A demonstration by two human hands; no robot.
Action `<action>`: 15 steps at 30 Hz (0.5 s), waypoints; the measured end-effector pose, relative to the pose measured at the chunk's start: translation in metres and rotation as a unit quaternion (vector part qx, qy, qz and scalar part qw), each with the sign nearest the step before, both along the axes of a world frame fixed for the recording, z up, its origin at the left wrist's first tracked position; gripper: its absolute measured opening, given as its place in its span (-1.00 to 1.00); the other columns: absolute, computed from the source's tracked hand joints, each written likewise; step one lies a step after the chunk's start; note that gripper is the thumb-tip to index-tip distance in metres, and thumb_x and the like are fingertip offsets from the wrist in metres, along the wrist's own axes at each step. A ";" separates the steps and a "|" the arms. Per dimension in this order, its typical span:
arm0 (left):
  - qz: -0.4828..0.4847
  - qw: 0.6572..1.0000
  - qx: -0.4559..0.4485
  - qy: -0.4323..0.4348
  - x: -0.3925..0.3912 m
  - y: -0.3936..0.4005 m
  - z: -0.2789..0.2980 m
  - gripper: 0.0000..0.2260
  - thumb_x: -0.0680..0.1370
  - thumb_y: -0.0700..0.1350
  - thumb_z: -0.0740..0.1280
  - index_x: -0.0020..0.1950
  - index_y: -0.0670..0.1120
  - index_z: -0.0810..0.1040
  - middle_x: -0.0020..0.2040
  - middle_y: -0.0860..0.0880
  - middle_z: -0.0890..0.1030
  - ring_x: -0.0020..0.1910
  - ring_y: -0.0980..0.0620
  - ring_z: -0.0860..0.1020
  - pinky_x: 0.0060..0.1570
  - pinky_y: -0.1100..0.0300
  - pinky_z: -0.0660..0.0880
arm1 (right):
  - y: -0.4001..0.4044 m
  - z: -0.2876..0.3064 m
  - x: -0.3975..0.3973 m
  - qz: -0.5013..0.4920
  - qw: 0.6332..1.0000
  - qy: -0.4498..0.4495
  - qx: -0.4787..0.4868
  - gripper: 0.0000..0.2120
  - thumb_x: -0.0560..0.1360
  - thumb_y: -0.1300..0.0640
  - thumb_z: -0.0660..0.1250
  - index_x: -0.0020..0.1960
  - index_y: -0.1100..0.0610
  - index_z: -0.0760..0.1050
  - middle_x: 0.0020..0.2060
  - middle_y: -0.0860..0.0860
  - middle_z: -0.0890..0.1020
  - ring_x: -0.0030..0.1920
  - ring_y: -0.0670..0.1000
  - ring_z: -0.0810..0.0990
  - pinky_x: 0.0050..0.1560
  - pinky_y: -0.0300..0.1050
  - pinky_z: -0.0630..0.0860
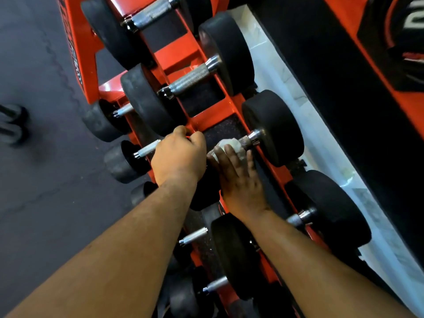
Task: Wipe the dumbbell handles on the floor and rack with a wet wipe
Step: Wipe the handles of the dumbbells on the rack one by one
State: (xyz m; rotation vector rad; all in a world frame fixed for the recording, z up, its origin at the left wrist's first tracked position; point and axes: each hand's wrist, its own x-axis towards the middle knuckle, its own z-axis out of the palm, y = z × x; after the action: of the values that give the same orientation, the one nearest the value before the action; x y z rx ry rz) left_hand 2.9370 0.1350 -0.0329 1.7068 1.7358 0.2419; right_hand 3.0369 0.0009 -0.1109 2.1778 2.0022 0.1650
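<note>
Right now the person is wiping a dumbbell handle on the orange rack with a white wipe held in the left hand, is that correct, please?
Not quite: the head view shows the white wipe under the right hand, wrapped on the dumbbell handle on the orange rack. The left hand grips beside it, without the wipe.
</note>
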 end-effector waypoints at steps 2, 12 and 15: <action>0.001 1.000 0.002 0.000 0.000 0.000 0.001 -0.77 0.57 0.05 0.15 0.07 0.04 0.56 -0.13 0.03 0.53 -0.08 -0.05 0.44 -0.10 0.06 0.30 | 0.015 0.006 -0.005 0.000 1.000 -0.004 -0.029 -0.45 0.59 0.11 0.08 0.58 0.14 0.21 0.55 0.17 0.28 0.59 0.23 0.13 0.55 0.35 -0.04; 0.006 1.000 -0.004 0.002 0.001 -0.002 0.002 -0.79 0.56 0.03 0.16 0.00 0.04 0.57 -0.28 0.09 0.46 -0.18 -0.05 0.46 -0.18 0.07 0.32 | 0.015 0.001 0.023 0.011 0.996 0.032 0.080 -0.49 0.59 0.12 0.30 0.52 0.10 0.34 0.47 0.13 0.43 0.51 0.21 0.32 0.53 0.30 0.13; 0.004 1.000 -0.006 0.003 0.000 -0.001 0.002 -0.80 0.56 0.03 0.16 -0.04 0.05 0.56 -0.28 0.08 0.48 -0.26 0.02 0.43 -0.25 0.09 0.28 | 0.005 0.000 0.025 -0.012 0.997 0.004 0.070 -0.42 0.65 0.05 0.26 0.61 0.10 0.18 0.58 0.13 0.24 0.60 0.18 0.14 0.55 0.30 0.07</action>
State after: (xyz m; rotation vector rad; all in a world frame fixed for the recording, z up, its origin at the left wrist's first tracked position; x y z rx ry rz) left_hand 2.9373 0.1342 -0.0309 1.6927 1.7450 0.2300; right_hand 3.0614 0.0061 -0.1109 2.2878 2.0255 0.3014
